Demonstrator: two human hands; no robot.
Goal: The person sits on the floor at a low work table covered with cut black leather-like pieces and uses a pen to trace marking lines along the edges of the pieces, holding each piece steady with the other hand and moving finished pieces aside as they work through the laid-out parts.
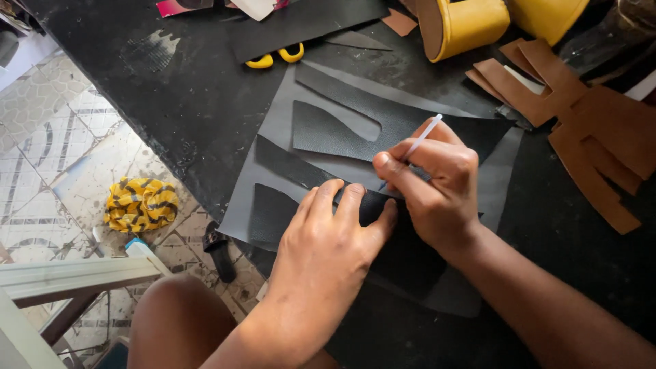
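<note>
Both hands work over the black leather sheet on the dark worktop: my left hand lies flat, fingers spread, pinning a small black pattern piece so it cannot slide, while my right hand pinches a thin white pen against its edge. Its tip and most of that piece are hidden beneath my fingers.

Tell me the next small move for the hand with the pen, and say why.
Probably draw the pen a little further along the edge of the black piece. The right hand holds its tip at that edge, and the left hand lies flat on the piece, pinning it to the grey sheet.
</note>
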